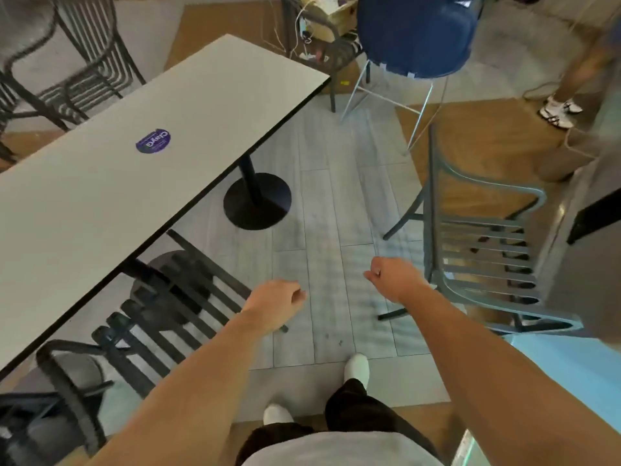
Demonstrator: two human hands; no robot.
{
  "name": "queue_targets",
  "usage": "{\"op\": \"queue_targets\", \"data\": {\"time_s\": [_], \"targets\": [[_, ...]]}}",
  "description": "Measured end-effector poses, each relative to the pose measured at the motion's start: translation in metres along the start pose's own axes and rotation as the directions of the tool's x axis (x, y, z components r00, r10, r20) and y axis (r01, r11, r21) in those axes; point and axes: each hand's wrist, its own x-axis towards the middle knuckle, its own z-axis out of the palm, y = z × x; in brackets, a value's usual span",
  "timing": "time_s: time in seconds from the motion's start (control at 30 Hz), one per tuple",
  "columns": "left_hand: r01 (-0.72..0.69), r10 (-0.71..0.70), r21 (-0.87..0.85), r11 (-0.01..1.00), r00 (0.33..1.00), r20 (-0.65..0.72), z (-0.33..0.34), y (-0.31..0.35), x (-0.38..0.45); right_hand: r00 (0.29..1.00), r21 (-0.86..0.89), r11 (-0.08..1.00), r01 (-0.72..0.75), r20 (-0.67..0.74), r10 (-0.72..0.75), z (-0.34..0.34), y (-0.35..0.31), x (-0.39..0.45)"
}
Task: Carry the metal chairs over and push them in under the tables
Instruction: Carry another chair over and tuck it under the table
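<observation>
Left hand: the left hand [274, 299] is hanging over the floor with fingers loosely curled, gripping nothing; it is showing just beside the slatted seat of the dark chair.

Right hand: the right hand [391, 277] is curling into a loose fist, also empty, and is sitting just short of the grey chair's nearest rail, not touching it as far as the view shows.

Dark chair: the dark chair [148, 317] is standing at the near long edge of the table [161, 129], its seat part-way under the top and its back rail sticking out toward the person.

Grey chair: the grey chair [480, 243] is standing out in the open floor at the right, well apart from the table, with its back toward the table side.

Far side: other dark chairs [67, 72] are showing blurred beyond the table's far edge; how far in they are sitting I cannot tell.

Bystanders: a blue stool [416, 35] and someone's leg and shoe [559, 111] are standing at the far right, clear of the path.

Done: one chair is looking more or less parked at this table.

Left: the grey chair is waiting to be picked up, carried across and pushed in; the dark one may be needing a last shove.

Step in hand: by my reading, the person is turning toward the grey chair with both hands free.
</observation>
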Motion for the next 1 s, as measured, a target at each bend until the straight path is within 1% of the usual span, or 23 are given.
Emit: {"op": "queue_targets", "data": {"time_s": [0.17, 0.27, 0.43, 0.53, 0.6, 0.77, 0.93, 1.0], "targets": [[-0.138, 0.136, 0.072, 0.988, 0.990, 0.027, 0.002, 0.079, 0.062, 0.991, 0.067, 0.991, -0.114, -0.063, 0.118, -0.030, 0.081, 0.007], [-0.213, 0.210, 0.081, 0.974, 0.977, 0.045, 0.001, 0.121, 0.092, 0.979, 0.141, 0.973, -0.182, -0.072, 0.193, -0.040, 0.120, 0.007], [-0.352, 0.341, 0.141, 0.925, 0.935, 0.092, -0.008, 0.175, 0.137, 0.967, 0.150, 0.958, -0.242, -0.043, 0.251, -0.048, 0.164, 0.006], [-0.416, 0.397, 0.170, 0.893, 0.908, 0.133, -0.013, 0.198, 0.172, 0.950, 0.287, 0.915, -0.284, -0.046, 0.310, -0.050, 0.185, 0.013], [-0.456, 0.432, 0.192, 0.869, 0.888, 0.154, -0.016, 0.208, 0.198, 0.939, 0.328, 0.891, -0.313, -0.038, 0.343, -0.052, 0.194, 0.021], [-0.594, 0.534, 0.272, 0.757, 0.802, 0.268, -0.035, 0.230, 0.268, 0.904, 0.421, 0.819, -0.390, 0.005, 0.428, -0.061, 0.205, 0.044], [-0.724, 0.648, 0.303, 0.619, 0.690, 0.324, -0.062, 0.250, 0.332, 0.846, 0.546, 0.680, -0.489, 0.108, 0.522, -0.069, 0.205, 0.072], [-0.776, 0.692, 0.319, 0.543, 0.629, 0.353, -0.073, 0.263, 0.356, 0.824, 0.575, 0.629, -0.523, 0.154, 0.545, -0.071, 0.204, 0.084]]}}
